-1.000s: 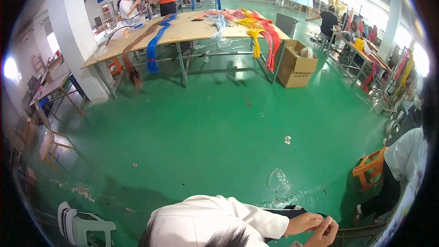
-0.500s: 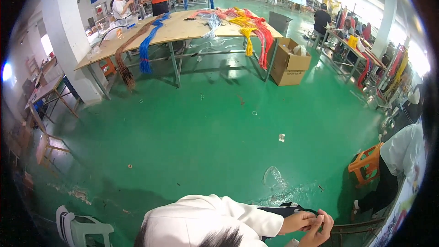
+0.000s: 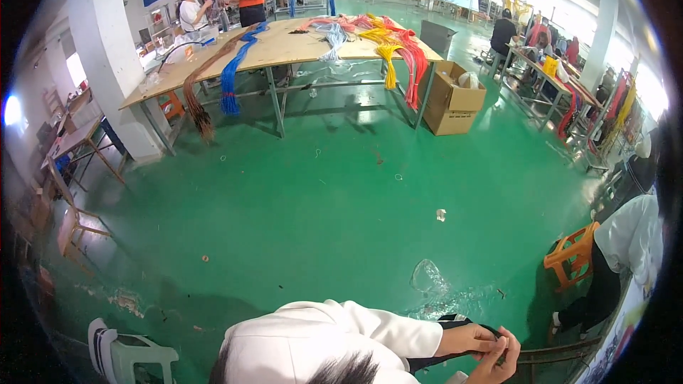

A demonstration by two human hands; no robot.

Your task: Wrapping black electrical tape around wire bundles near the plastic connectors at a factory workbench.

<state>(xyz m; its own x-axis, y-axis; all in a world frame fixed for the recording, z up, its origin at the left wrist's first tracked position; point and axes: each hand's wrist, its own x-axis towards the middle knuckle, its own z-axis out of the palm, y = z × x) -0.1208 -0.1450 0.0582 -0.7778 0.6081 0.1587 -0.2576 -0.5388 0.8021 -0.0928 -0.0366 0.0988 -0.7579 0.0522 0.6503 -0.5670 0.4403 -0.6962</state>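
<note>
At the lower right edge my two hands meet close together. My left hand (image 3: 466, 339), reaching out of a white sleeve, has its thumb and fingers pinched. Touching its fingertips, my right hand (image 3: 502, 360) comes up from the lower edge with curled fingers, also in a pinch. A thin black cord-like strand (image 3: 491, 328) arches behind the left fingers toward the right fingertips. Its end and whatever sits between the fingertips are hidden. Dark cloth (image 3: 427, 363) shows below my left sleeve.
A long wooden table (image 3: 299, 46) ahead bears colored wire bundles; a cardboard box (image 3: 453, 110) stands beside it. Clear plastic (image 3: 430, 281) lies on the green floor. A person in a light shirt (image 3: 629, 235) is at right by an orange stool (image 3: 571, 256). A pale green stool (image 3: 142, 357) stands left.
Both hands stay together in nearly the same place, with slight finger shifts. The black strand sits lower, closer to the left fingers. The whole view has shifted slightly.
</note>
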